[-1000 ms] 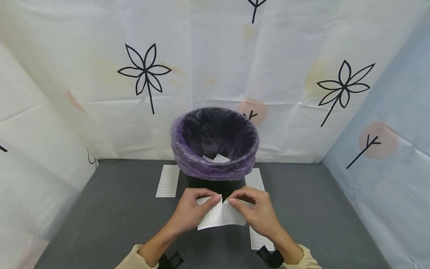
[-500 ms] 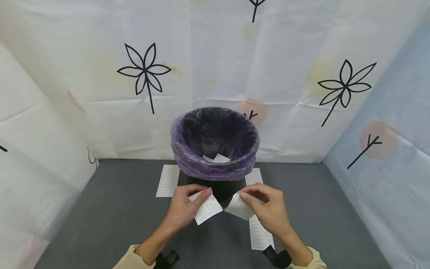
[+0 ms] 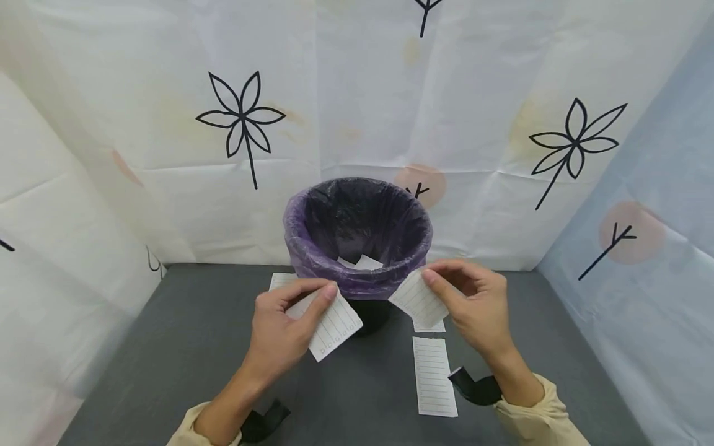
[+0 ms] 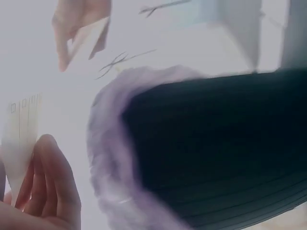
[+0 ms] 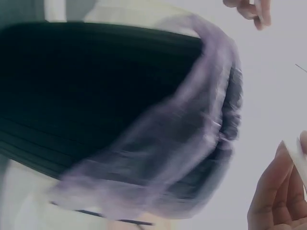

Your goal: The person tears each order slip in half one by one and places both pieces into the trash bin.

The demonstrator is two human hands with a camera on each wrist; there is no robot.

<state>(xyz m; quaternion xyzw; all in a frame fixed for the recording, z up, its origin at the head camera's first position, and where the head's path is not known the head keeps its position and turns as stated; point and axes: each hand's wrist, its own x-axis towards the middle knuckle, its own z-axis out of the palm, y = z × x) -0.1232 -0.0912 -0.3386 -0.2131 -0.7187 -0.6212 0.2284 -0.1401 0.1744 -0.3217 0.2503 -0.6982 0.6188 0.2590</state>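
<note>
Left hand (image 3: 284,328) and right hand (image 3: 482,306) had moved farther apart, fingers pinching a left scrap (image 3: 334,325) and a right scrap (image 3: 418,300) before the lined bin (image 3: 357,285) — the left's checkbox edge faced lower right, long axis unclear; a paper strip (image 3: 435,378) lay nearby.

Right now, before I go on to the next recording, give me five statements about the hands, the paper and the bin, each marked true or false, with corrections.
1. The left hand pinches a lined paper piece. True.
2. The right hand holds nothing. False: it pinches a separate pale piece.
3. White scraps lie inside the lined bin. True.
4. The bin's bag is bright yellow. False: it is purple.
5. A lined slip lies on the dark gray table, between the two forearms in the head view. True.
</note>
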